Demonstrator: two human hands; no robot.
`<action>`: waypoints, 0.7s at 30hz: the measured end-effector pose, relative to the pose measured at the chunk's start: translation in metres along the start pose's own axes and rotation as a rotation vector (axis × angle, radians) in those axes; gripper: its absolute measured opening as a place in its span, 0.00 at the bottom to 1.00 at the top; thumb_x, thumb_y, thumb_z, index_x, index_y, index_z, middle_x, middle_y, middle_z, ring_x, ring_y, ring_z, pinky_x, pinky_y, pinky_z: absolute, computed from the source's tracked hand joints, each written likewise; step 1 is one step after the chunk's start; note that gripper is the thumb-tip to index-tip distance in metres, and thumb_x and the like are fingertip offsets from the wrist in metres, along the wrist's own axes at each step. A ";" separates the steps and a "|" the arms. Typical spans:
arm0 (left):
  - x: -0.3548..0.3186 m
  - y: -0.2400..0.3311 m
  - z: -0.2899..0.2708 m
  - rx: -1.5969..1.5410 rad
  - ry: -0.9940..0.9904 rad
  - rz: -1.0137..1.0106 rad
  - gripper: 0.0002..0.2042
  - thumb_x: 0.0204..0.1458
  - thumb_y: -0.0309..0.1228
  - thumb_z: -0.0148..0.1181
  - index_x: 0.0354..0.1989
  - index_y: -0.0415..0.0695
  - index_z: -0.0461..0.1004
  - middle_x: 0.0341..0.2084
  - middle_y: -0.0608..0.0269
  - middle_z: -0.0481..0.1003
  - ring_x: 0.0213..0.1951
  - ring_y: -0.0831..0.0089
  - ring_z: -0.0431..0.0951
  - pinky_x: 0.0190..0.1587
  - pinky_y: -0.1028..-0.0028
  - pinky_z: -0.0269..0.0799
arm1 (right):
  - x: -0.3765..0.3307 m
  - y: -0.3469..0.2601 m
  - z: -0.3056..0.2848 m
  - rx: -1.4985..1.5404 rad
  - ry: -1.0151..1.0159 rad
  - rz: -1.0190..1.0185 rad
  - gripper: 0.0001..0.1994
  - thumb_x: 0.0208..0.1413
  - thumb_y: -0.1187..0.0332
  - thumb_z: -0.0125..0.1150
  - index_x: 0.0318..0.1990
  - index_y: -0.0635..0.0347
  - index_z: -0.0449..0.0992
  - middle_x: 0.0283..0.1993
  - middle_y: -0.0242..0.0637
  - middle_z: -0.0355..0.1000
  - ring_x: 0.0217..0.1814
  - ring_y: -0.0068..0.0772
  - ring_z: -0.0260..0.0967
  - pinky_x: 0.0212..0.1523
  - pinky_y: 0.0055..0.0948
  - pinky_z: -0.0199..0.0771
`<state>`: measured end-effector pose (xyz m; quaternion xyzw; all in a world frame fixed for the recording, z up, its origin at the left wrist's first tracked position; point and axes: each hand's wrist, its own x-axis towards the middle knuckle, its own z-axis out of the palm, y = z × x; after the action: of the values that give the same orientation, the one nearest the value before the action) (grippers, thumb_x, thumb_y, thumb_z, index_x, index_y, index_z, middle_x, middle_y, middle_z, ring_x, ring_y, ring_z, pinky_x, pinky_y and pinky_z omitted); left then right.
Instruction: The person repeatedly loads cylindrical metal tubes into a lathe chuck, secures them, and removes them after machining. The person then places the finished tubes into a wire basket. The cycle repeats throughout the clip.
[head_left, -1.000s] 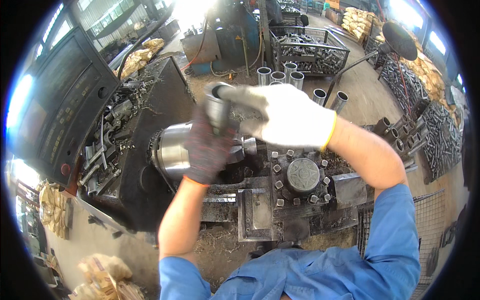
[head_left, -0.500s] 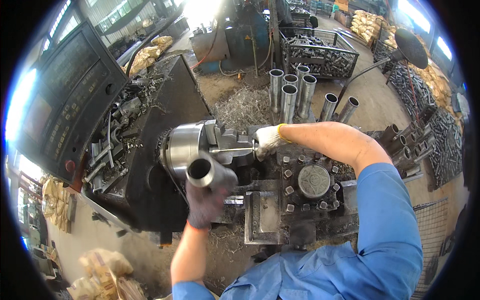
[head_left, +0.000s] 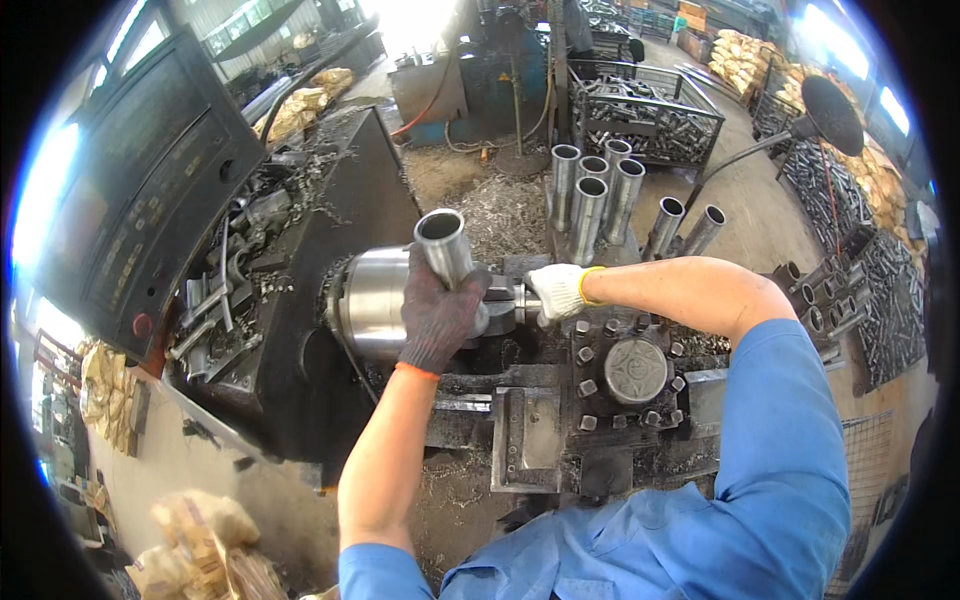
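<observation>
My left hand [head_left: 440,315], in a dark glove with a red cuff, is wrapped round a shiny metal tube [head_left: 442,240]. The tube's open end points up, in front of the lathe chuck [head_left: 372,300]. My right hand [head_left: 556,291], in a white glove with a yellow cuff, is closed at the chuck's right side. It grips a metal rod whose shiny end part [head_left: 523,303] shows beside the fingers; the rest is hidden by the gloves and the chuck jaws. Just below my right hand sits the square tool post [head_left: 636,371], ringed with bolts.
Several finished-looking tubes [head_left: 590,205] stand beyond my right hand, two more [head_left: 665,225] leaning beside them. A lamp [head_left: 832,115] on a bent arm reaches in at right. Metal chips [head_left: 500,215] lie behind the lathe. A control panel [head_left: 150,200] rises at left; a wire crate [head_left: 650,115] holds parts.
My left hand has moved up and right with the tube, now across the chuck's face. My right hand stays at the chuck; the rod visible before is mostly covered. The view has shifted slightly.
</observation>
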<state>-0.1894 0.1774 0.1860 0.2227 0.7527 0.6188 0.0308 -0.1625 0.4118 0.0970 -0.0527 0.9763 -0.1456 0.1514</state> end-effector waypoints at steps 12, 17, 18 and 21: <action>-0.183 -0.103 0.041 -0.616 -0.296 -0.306 0.27 0.54 0.29 0.75 0.61 0.42 0.69 0.50 0.57 0.78 0.52 0.63 0.81 0.56 0.63 0.80 | 0.010 0.038 -0.028 0.697 -0.743 0.120 0.46 0.46 0.51 0.82 0.67 0.71 0.69 0.55 0.50 0.78 0.50 0.40 0.80 0.46 0.38 0.83; -0.205 -0.129 0.057 0.080 -0.361 0.147 0.26 0.51 0.26 0.75 0.58 0.40 0.72 0.53 0.57 0.77 0.53 0.64 0.80 0.59 0.66 0.76 | -0.001 0.012 -0.030 0.188 -0.390 -0.115 0.31 0.41 0.43 0.77 0.36 0.68 0.83 0.25 0.46 0.78 0.32 0.37 0.77 0.37 0.41 0.76; -0.207 -0.127 0.056 -0.010 -0.347 0.060 0.26 0.48 0.26 0.77 0.56 0.41 0.73 0.50 0.56 0.78 0.51 0.68 0.79 0.56 0.67 0.76 | -0.011 0.016 -0.027 0.121 -0.376 -0.017 0.31 0.40 0.44 0.77 0.38 0.68 0.83 0.27 0.47 0.79 0.33 0.40 0.78 0.38 0.41 0.77; -0.211 -0.126 0.056 0.128 -0.366 0.107 0.27 0.48 0.27 0.77 0.56 0.40 0.71 0.51 0.57 0.77 0.51 0.67 0.79 0.57 0.66 0.76 | -0.055 0.054 -0.025 -0.196 -0.100 -0.028 0.26 0.39 0.50 0.77 0.37 0.65 0.86 0.34 0.50 0.83 0.36 0.49 0.82 0.40 0.44 0.81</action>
<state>-0.0189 0.1324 0.0055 0.3729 0.7592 0.5198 0.1200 -0.1210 0.4781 0.1188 -0.0878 0.9762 -0.0489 0.1921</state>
